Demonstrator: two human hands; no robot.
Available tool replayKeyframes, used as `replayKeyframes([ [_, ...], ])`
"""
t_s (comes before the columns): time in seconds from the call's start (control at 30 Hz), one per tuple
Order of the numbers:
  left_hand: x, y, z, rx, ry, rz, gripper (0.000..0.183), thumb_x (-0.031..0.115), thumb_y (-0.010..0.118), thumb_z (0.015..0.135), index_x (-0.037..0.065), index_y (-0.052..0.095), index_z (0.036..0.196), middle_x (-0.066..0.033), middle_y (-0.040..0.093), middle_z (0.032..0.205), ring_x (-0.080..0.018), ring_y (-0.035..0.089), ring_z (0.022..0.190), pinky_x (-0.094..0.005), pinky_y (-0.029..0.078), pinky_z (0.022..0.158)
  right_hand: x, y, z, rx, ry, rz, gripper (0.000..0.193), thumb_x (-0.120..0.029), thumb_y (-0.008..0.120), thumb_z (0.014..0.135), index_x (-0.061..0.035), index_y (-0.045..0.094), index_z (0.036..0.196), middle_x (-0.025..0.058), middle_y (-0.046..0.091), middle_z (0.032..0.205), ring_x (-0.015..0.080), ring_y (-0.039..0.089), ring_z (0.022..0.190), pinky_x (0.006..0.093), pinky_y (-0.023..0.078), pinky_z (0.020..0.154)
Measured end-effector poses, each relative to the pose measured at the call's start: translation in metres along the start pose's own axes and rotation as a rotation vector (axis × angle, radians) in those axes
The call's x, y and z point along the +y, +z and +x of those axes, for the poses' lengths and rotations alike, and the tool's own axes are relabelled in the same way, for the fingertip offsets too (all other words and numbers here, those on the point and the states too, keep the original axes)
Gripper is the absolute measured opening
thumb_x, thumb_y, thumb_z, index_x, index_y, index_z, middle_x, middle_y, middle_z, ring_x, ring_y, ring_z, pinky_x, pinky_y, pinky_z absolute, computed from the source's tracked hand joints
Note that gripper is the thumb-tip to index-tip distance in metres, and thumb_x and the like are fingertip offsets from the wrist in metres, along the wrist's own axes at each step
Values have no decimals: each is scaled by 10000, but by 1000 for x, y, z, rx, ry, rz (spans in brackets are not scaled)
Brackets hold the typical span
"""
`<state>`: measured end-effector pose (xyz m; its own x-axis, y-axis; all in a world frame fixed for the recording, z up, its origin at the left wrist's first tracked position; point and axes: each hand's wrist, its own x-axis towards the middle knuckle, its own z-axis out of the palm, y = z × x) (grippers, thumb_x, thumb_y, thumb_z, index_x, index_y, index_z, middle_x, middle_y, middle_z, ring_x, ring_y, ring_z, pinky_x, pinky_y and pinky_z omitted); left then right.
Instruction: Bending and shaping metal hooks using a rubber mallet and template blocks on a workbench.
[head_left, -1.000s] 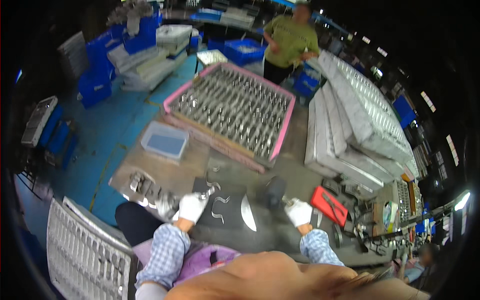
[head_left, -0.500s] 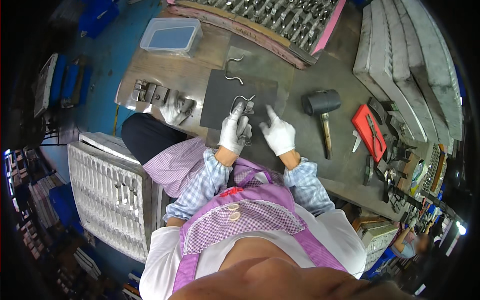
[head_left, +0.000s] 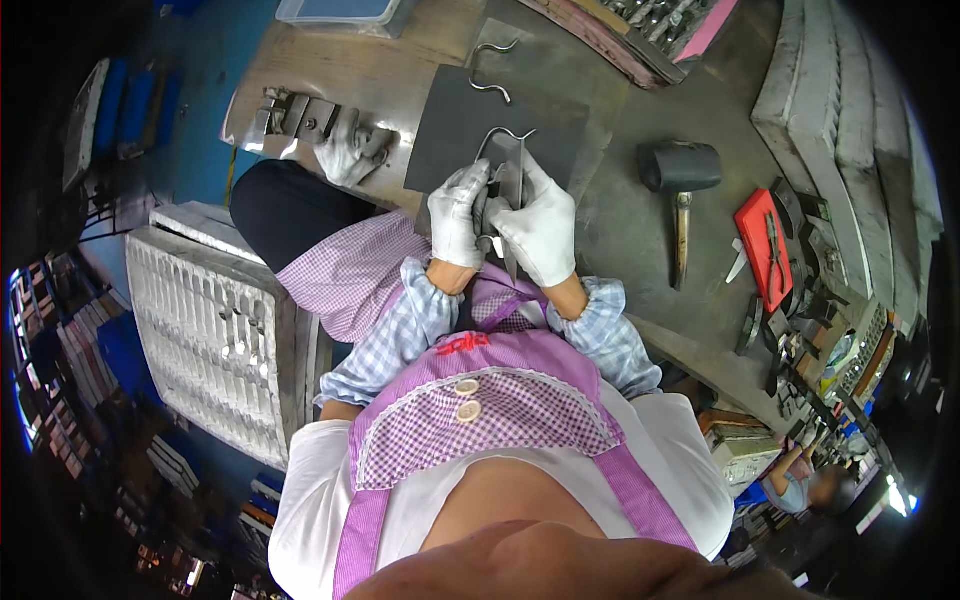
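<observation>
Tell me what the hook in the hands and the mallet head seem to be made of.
Hook: likely bare steel wire, grey with a dull shine, bent into curves. Mallet head: probably black rubber, matte and without glints; its handle looks wooden.

Your left hand (head_left: 458,212) and right hand (head_left: 540,228), both in white gloves, sit close together in front of your chest, fingers curled and touching each other. Your left fingers (head_left: 470,180) point up and away from you; your right fingers (head_left: 530,175) fold inward toward the left hand. Both forearms, in checked sleeves with gathered cuffs, angle inward from bent elbows.
</observation>
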<state>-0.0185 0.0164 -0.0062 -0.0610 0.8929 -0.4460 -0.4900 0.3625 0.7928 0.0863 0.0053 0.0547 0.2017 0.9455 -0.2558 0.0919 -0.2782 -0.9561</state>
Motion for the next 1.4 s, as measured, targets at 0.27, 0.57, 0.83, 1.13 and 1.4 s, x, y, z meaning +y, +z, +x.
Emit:
replayKeyframes([
  [0.27,5,-3,1,-2,-63,25,293,161,684,905,-48,677,1111,-69,694,1018,-121,638,891,-249,500,803,15,6,3,7,33,24,633,-19,629,774,-110,552,1396,8,666,832,29,568,728,221,508,717],
  [0.57,53,-8,35,-128,-272,453,357,352,614,976,-2,650,995,-42,635,722,-110,581,556,-245,504,532,58,-45,29,65,124,-878,639,-356,664,854,-102,474,1409,154,705,924,324,695,814,391,540,749],
  [0.83,114,-44,40,-246,55,935,248,237,695,910,8,686,815,-56,652,727,-146,627,639,-317,478,551,121,-199,4,816,-247,-1252,449,-317,727,835,-82,652,1211,141,688,1042,368,632,938,443,497,847],
  [1.13,55,-25,98,-259,832,1445,324,295,659,875,60,639,653,-186,633,680,-388,630,683,-483,500,639,-85,-111,21,-241,26,322,342,-139,639,908,14,571,1206,12,585,680,152,579,610,287,455,563],
  [1.4,57,-37,102,-250,663,1456,346,326,664,893,14,724,756,-155,690,681,-310,679,632,-394,533,607,30,-132,39,21,-361,-306,131,-67,678,810,-15,720,923,159,709,798,242,708,715,301,540,655],
])
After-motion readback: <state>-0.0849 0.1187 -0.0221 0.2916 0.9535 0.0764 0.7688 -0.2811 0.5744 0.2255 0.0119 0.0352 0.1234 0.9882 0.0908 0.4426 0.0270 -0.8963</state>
